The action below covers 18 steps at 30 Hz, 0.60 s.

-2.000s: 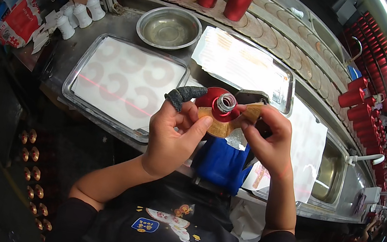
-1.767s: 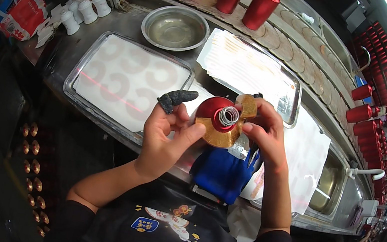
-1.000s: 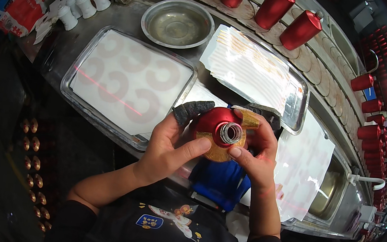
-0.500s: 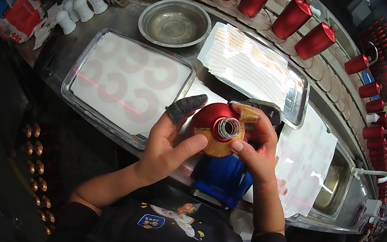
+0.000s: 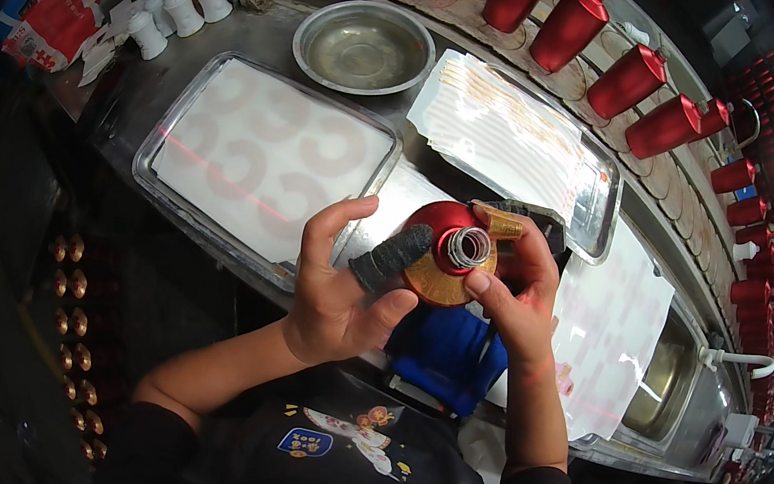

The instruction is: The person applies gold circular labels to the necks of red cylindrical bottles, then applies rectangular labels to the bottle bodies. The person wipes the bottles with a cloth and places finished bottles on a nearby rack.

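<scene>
left grip (image 5: 333, 313) apart, right grip (image 5: 523, 309) clamped on gold label (image 5: 443, 290), against red bottle (image 5: 436, 215)

bottle (image 5: 438, 220): glossy red, with a silver neck (image 5: 470, 246). label (image 5: 438, 286): gold. finger cover (image 5: 392, 255): dark grey. cloth (image 5: 447, 353): blue. sheet (image 5: 264, 157): white, patterned with faint greyish-pink c-shapes and crossed by a red line. apron (image 5: 319, 480): black, printed in white, blue, red and yellow.
</scene>
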Available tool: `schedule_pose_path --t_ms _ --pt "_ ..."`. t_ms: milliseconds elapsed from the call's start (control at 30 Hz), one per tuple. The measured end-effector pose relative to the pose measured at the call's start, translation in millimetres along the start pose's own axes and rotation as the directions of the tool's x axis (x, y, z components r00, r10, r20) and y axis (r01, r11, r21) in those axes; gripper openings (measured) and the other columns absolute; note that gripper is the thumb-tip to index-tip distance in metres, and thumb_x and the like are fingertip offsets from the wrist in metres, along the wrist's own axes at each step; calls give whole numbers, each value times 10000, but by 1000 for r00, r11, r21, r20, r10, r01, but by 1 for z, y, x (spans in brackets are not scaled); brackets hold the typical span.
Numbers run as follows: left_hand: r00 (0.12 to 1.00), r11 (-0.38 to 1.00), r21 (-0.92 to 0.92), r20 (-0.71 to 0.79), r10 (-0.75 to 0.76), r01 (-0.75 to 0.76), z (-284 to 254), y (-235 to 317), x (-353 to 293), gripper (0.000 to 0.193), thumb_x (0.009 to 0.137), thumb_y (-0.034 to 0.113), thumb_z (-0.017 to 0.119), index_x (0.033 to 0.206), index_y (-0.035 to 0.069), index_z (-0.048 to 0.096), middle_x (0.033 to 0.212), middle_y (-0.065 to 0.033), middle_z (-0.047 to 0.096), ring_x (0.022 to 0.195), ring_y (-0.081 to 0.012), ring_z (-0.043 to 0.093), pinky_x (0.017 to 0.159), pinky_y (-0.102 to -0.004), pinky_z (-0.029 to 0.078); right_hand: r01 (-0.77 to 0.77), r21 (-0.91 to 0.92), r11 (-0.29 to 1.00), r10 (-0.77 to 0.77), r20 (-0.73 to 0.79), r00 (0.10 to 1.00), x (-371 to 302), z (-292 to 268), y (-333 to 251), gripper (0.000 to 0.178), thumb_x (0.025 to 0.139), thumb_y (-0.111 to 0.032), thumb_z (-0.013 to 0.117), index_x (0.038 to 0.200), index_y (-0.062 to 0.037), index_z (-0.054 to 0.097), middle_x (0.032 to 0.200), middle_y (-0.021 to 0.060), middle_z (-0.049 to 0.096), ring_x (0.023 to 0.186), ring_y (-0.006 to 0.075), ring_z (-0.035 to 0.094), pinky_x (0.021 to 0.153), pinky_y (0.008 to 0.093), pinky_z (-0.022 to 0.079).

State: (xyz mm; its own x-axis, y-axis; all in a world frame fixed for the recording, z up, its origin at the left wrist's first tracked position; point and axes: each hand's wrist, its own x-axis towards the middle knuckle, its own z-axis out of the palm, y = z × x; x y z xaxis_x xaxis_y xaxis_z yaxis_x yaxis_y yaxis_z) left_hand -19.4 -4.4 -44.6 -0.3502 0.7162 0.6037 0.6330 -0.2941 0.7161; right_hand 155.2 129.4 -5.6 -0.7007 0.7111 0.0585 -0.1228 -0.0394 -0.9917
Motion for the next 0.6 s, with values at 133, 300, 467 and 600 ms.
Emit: schedule_pose_path --t_ms 133,300,467,600 --pt "992 971 205 4 123 -121 -7 13 -3 383 895 443 730 1025 83 762 1388 -164 441 1314 -415 467 1108 -616 322 0 15 1000 0 -3 1000 -1 2 -4 549 856 -123 787 1338 10 562 1193 33 610 1010 78 618 849 211 495" --pt "981 917 347 61 186 -195 -4 28 -11 355 849 453 758 942 110 768 1402 -119 453 1333 -429 439 1103 -681 270 4 40 999 -4 7 1000 -2 4 -6 522 877 -108 755 1342 14 552 1186 57 649 972 92 643 836 240 528" --pt "978 869 447 95 187 -210 8 43 -8 303 834 395 773 908 102 755 1431 -146 423 1368 -462 372 1085 -731 220 -10 67 998 9 18 1000 -3 0 -4 433 929 -112 663 1334 6 563 1093 26 652 775 41 572 668 201 462" --pt "983 858 480 103 150 -181 23 56 2 247 813 311 784 894 79 767 1448 -159 414 1400 -477 309 1086 -760 145 -50 70 996 51 -1 999 -1 -9 -5 357 964 -138 587 1296 -6 601 974 -26 627 608 -4 376 532 186 282"
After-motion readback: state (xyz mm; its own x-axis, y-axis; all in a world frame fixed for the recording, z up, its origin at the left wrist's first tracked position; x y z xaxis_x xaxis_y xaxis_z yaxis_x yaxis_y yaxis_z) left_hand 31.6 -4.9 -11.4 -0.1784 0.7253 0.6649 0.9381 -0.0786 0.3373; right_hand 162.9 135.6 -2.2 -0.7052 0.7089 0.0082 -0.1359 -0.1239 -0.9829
